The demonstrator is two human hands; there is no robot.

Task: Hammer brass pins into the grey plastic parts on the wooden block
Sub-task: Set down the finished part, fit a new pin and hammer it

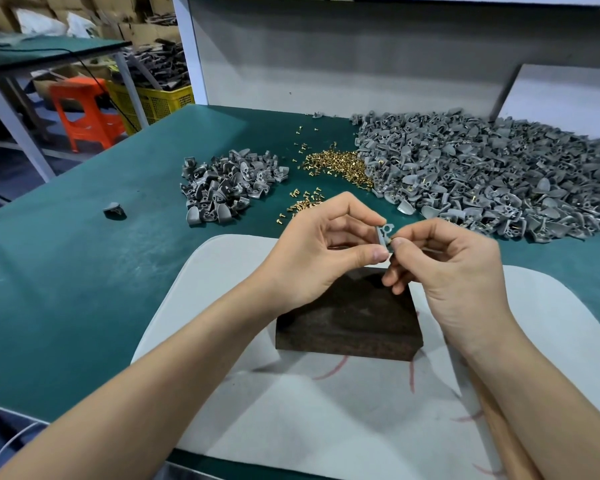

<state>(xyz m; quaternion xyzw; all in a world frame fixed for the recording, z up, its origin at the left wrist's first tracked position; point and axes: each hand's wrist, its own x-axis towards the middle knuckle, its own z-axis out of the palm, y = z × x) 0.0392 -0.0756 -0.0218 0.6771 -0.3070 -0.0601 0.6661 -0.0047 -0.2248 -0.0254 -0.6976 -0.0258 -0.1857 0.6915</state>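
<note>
Fingers of my left hand [321, 244] are pinching a grey part [382, 234] above the block [350, 323], while my right hand [447, 268] is pinching a pin [389, 241] against it.

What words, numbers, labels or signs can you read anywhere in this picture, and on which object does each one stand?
None can be read.
The white board under the wooden block bears only red scribbled strokes, not letters.
The cardboard boxes in the background show no legible print.

Dark rough wooden block [350, 323], matt
</note>
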